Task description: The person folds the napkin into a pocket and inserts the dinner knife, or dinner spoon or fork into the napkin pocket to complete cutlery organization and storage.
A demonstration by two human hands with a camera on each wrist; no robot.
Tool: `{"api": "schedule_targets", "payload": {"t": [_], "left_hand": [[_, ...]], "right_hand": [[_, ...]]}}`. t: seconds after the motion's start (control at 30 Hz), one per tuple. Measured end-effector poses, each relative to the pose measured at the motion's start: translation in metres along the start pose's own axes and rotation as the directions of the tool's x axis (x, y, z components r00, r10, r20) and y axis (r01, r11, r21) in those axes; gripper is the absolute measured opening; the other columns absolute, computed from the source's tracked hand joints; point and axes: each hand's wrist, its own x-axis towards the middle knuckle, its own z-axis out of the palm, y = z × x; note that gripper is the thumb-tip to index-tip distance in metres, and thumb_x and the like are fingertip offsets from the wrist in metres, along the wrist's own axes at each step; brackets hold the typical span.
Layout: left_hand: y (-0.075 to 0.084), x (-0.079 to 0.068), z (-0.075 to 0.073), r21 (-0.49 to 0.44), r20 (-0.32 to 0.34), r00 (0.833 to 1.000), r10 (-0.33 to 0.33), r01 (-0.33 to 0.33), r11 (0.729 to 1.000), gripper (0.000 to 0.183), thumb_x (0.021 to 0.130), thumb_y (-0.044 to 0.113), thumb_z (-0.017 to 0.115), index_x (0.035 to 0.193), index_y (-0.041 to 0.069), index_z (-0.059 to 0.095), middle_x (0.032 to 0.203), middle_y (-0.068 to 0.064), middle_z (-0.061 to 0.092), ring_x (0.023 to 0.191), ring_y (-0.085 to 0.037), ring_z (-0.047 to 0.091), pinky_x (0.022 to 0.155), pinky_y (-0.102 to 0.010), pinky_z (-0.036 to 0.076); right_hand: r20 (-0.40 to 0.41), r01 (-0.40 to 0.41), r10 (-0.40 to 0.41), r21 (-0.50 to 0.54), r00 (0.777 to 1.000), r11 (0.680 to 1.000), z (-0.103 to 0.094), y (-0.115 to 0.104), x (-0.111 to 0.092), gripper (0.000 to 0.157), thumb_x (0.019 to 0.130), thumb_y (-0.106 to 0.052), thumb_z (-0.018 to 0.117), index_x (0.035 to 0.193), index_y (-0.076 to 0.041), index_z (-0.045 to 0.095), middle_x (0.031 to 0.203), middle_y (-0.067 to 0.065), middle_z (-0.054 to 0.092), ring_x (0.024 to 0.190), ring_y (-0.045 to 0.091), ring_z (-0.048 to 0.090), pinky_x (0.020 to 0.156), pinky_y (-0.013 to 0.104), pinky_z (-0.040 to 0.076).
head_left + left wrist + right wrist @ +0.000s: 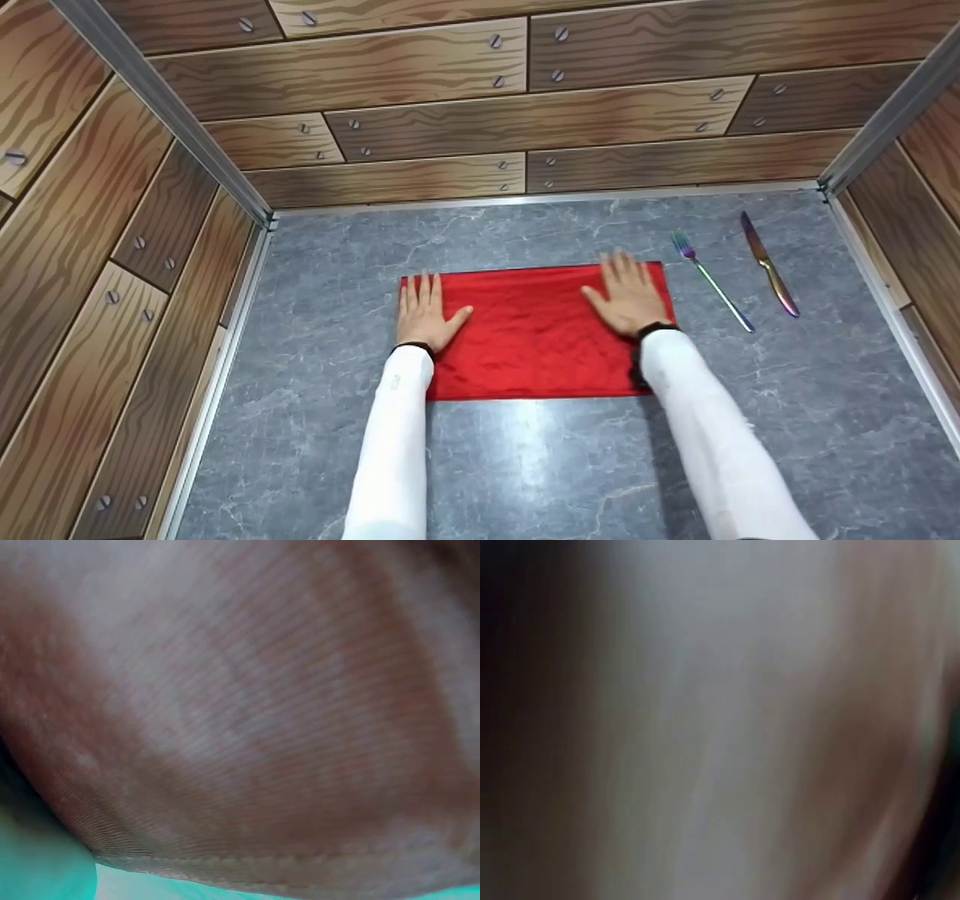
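A red cloth (525,337) lies spread as a flat rectangle on the grey marbled surface, with faint wrinkles across its middle. My left hand (424,315) rests palm down along its left edge, fingers straight and thumb out to the right. Over the right end of the cloth is my right hand (630,296), slightly blurred, its fingers straight and spread and its thumb pointing left. Both wrist views are filled by blurred close surfaces; ribbed fabric shows in the left one, and neither shows the fingers.
Right of the cloth lie an iridescent fork (712,281) and, farther right, an iridescent knife (769,262), tips pointing away. Wood-patterned panels (435,127) wall the back and both sides, with metal strips (547,197) along their lower edges.
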Motion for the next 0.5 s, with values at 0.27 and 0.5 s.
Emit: {"api": "schedule_targets", "payload": {"t": [0.27, 0.5], "left_hand": [[0.001, 0.000, 0.000, -0.011, -0.003, 1.000, -0.015, 0.015, 1.000, 0.102, 0.093, 0.081, 0.038, 0.167, 0.020, 0.004, 0.176, -0.008, -0.001, 0.161, -0.038, -0.013, 0.132, -0.048, -0.008], [0.000, 0.001, 0.000, -0.014, 0.016, 1.000, -0.024, 0.025, 1.000, 0.103, 0.093, 0.082, 0.038, 0.167, 0.020, 0.002, 0.176, -0.006, -0.004, 0.161, -0.037, -0.014, 0.132, -0.048, -0.008]], "right_hand": [[-0.014, -0.045, 0.046, 0.039, 0.999, 0.998, -0.005, 0.024, -0.007, 0.089, 0.105, -0.065, 0.030, 0.165, -0.004, 0.007, 0.171, 0.028, -0.006, 0.159, 0.046, -0.009, 0.130, 0.058, -0.009], [-0.010, -0.051, 0.051, 0.032, 0.999, 0.998, -0.007, 0.023, -0.008, 0.088, 0.105, -0.064, 0.031, 0.165, -0.005, 0.006, 0.171, 0.027, -0.007, 0.159, 0.045, -0.010, 0.130, 0.058, -0.009]]}}
